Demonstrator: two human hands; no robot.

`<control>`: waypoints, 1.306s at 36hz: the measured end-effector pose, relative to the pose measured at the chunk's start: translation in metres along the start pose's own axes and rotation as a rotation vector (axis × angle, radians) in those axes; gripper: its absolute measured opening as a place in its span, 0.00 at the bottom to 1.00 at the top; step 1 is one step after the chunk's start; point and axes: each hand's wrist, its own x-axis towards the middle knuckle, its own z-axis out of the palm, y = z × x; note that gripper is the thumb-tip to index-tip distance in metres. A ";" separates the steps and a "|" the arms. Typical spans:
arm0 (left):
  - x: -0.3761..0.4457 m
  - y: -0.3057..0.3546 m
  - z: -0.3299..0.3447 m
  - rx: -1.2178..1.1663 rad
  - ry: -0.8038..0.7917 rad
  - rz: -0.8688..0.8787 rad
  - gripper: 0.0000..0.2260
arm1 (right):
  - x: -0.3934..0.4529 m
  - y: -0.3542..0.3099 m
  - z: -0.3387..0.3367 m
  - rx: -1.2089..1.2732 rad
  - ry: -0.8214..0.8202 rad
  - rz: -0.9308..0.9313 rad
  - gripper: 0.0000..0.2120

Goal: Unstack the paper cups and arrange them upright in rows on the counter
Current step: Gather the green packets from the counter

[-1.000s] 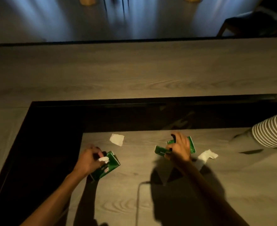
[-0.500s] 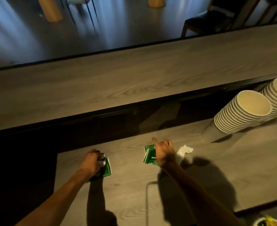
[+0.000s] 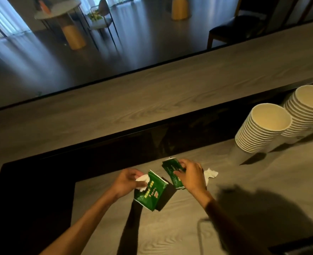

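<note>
Two tall stacks of cream paper cups stand at the right of the lower counter: the nearer stack and a second stack behind it, partly cut off by the frame edge. My left hand grips a green tissue packet together with a crumpled white tissue, lifted above the counter. My right hand grips a second green packet. Both hands are well left of the cup stacks.
A loose white tissue lies just right of my right hand. A raised bar top runs behind a dark recess. Chairs and a round table stand on the floor beyond. A dark object shows at the bottom right corner.
The view swung right and up, bringing the cup stacks fully into sight. Both hands lifted their green packets off the counter and moved closer together.
</note>
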 end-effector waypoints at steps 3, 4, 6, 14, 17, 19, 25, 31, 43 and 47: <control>-0.001 0.026 0.036 -0.050 -0.076 -0.004 0.09 | -0.011 0.015 -0.036 0.422 0.049 0.197 0.13; 0.002 0.034 0.052 -0.058 -0.099 -0.005 0.08 | -0.016 0.025 -0.051 0.503 0.054 0.229 0.13; 0.009 0.047 0.086 -0.050 -0.134 -0.008 0.07 | -0.027 0.048 -0.076 0.627 0.074 0.272 0.12; 0.044 0.057 0.229 0.143 0.071 0.100 0.13 | -0.095 0.136 -0.155 0.578 0.137 0.338 0.06; 0.058 0.048 0.256 0.251 0.123 0.128 0.06 | -0.113 0.163 -0.173 0.551 0.171 0.366 0.05; 0.062 0.055 0.267 0.297 0.092 0.110 0.07 | -0.116 0.175 -0.184 0.619 0.175 0.397 0.06; 0.033 0.100 0.290 -0.008 0.094 0.019 0.22 | -0.125 0.184 -0.191 0.914 0.114 0.471 0.11; -0.024 0.150 0.300 -0.378 -0.181 -0.029 0.11 | -0.124 0.159 -0.190 1.049 0.144 0.434 0.18; -0.074 0.168 0.302 -0.464 -0.798 -0.049 0.13 | -0.189 0.149 -0.195 0.969 0.451 0.467 0.13; -0.096 0.169 0.331 -0.318 -0.905 -0.019 0.13 | -0.232 0.157 -0.193 0.991 0.594 0.543 0.10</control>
